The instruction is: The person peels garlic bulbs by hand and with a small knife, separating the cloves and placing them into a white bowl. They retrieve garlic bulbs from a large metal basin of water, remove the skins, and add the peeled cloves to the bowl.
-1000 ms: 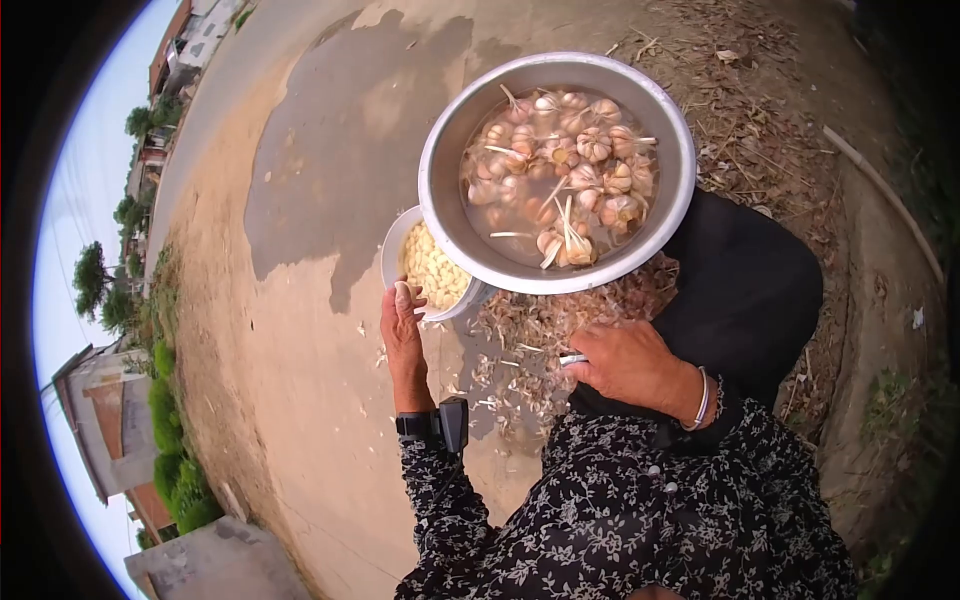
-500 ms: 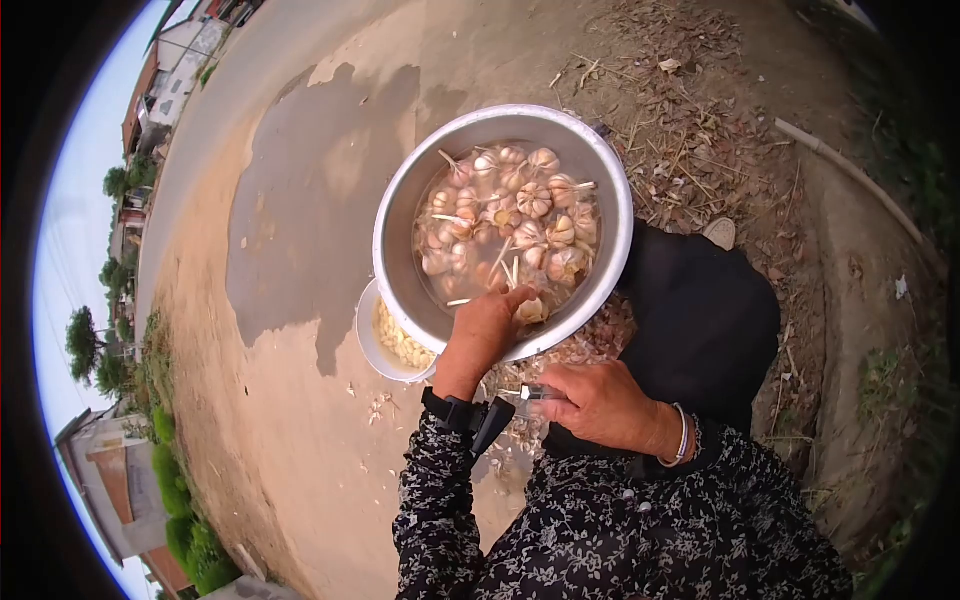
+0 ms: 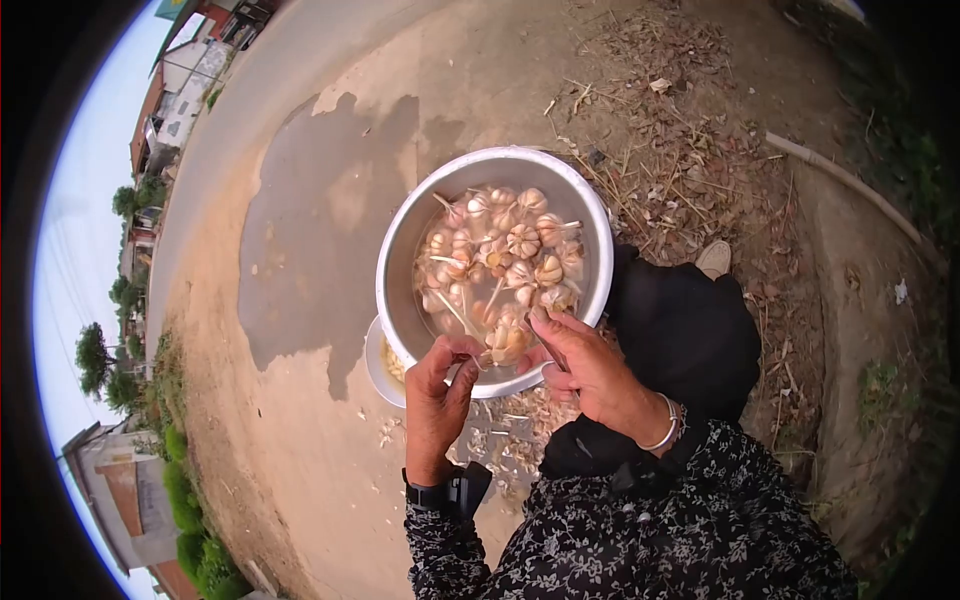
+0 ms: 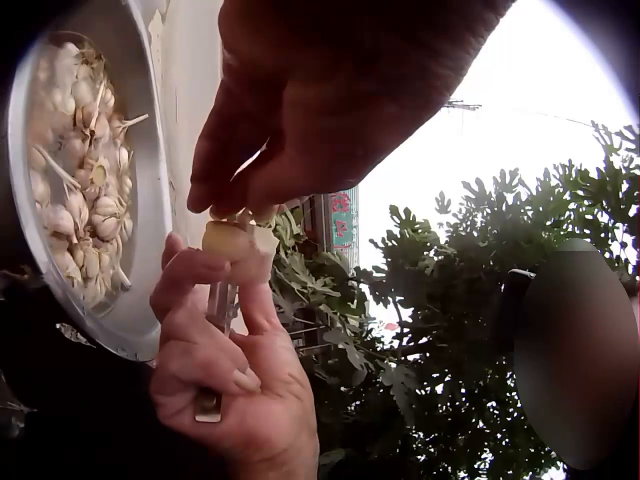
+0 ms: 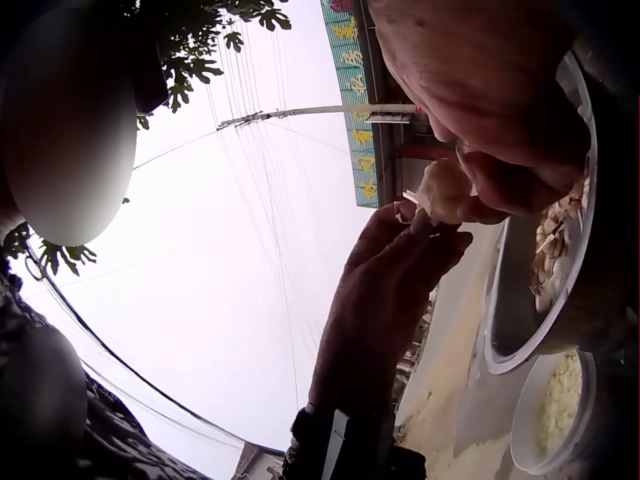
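The left hand pinches a garlic bulb by its top in the left wrist view. From the other side, the right hand meets the bulb with its fingertips and grips a small metal tool, its handle end showing at the palm. Pale cloves and loose skin show on the bulb in the right wrist view. Both hands are over the near rim of a metal basin, where many whole bulbs lie in water.
A white bowl of peeled cloves stands partly under the basin's left side. Garlic skins litter the ground near the knees. Dry leaves and a long stick lie on the right.
The left hand went from beside the white bowl into the basin, then back to its near rim with a bulb. The right hand has moved up to meet it, tool still held.
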Tool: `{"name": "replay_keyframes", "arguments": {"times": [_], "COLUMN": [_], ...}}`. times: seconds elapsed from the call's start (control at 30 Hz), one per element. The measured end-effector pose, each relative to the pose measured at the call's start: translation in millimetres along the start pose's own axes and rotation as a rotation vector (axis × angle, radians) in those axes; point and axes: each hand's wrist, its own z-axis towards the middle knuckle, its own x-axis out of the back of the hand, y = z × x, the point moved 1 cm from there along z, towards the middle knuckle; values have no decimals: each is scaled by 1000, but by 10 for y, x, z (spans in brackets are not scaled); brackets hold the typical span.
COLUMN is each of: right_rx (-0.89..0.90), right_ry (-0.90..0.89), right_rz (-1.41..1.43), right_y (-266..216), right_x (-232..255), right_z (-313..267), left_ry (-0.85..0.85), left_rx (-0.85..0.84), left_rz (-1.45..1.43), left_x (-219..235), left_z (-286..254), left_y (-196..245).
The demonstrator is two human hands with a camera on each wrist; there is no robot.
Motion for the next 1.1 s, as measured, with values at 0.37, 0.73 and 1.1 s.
{"name": "replay_keyframes", "arguments": {"times": [0.37, 0.73, 1.1], "right_rx": [645, 371, 185], "right_ry": [-46, -14, 40], "right_rz": [-615, -685, -157], "right_y": [559, 782, 818], "right_x": [35, 12, -95], "right_z": [262, 94, 156], "left_ry": [441, 160, 555], "left_rx": [-173, 173, 79], "left_rz": [399, -262, -580], "left_x": [30, -469, -792], "left_z": [-547, -755, -799], "left_y": [289, -290, -506]}}
